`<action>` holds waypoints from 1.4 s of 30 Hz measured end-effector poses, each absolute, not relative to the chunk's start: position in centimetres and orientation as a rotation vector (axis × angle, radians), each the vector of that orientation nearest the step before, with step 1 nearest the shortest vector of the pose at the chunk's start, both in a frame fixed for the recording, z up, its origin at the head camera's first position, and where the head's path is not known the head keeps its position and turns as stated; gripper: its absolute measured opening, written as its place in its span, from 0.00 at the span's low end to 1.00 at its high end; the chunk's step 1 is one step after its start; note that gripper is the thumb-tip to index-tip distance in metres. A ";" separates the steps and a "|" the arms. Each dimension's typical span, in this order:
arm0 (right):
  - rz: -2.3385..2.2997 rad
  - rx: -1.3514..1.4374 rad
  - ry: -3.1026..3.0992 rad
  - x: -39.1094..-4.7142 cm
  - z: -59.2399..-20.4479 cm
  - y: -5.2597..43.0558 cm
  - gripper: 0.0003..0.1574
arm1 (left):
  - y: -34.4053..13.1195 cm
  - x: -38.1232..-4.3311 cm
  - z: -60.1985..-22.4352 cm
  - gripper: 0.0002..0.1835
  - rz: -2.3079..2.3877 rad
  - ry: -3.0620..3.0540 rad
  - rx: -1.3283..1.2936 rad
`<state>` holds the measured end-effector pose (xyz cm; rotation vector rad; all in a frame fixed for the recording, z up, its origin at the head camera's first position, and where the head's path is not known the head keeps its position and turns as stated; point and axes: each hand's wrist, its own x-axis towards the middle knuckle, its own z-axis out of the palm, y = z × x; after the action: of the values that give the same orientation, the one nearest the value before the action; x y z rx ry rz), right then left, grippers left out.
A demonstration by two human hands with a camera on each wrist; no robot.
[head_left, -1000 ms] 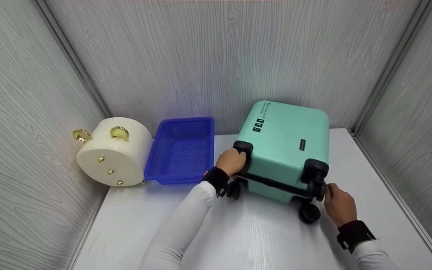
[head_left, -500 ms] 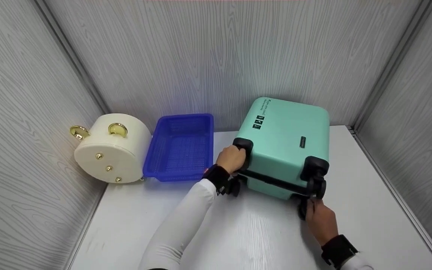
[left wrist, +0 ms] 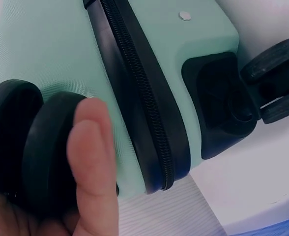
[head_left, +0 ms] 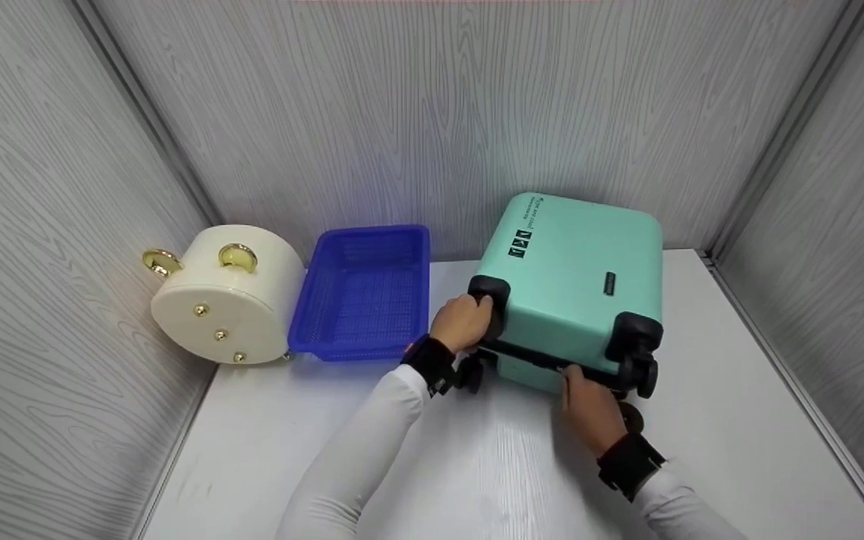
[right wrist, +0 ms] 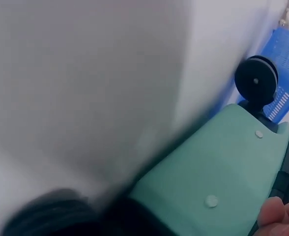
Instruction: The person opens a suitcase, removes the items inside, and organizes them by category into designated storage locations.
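A mint-green hard-shell suitcase point(head_left: 574, 255) lies flat, its wheeled end facing me. My left hand point(head_left: 462, 322) grips the black caster wheel point(left wrist: 51, 147) at its upper left corner; thumb and fingers wrap that wheel in the left wrist view. Along the wheeled end runs a black zipper point(left wrist: 147, 98). My right hand point(head_left: 592, 409) is at the middle of this zipper with thumb and fingertips pinched together on the zipper pull, which they mostly hide. The right wrist view catches only its fingertips point(right wrist: 277, 216), beside the zipper band.
Left of the suitcase sits a blue plastic basket point(head_left: 361, 354). Beyond it, a cream round case point(head_left: 214, 322) with gold handles and studs lies on its side by the left wall. Grey wood-grain panels point(head_left: 402, 112) enclose the white table point(head_left: 477, 472) at the back and sides.
My right hand has moved left along the zipper, from the lower right wheels to the middle of the suitcase's end. My left hand keeps its grip on the wheel.
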<state>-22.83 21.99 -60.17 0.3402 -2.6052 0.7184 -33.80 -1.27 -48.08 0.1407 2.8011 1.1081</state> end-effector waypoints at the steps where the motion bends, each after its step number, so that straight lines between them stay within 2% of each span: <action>1: 0.722 0.351 -2.605 -22.9 -60.1 21.9 0.06 | -1.3 -33.6 -48.1 0.30 1.108 2.791 0.139; 10: 0.757 0.308 -2.602 -22.9 -60.1 23.0 0.04 | -1.0 -31.7 -47.7 0.31 1.003 2.816 0.198; 23: 0.690 0.244 -2.564 -23.0 -60.3 25.2 0.08 | 0.5 -28.7 -47.8 0.33 0.982 2.794 0.244; 31: 0.701 0.227 -2.574 -22.8 -60.3 25.7 0.07 | 0.7 -28.8 -47.8 0.31 0.908 2.822 0.264; 42: 0.789 0.205 -2.660 -21.7 -60.2 23.2 0.10 | 0.8 -29.3 -48.3 0.36 0.920 2.810 0.246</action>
<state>-21.75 23.21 -60.18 0.2054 -2.6597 0.7885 -29.30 0.83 -48.26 0.2462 2.8100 0.9203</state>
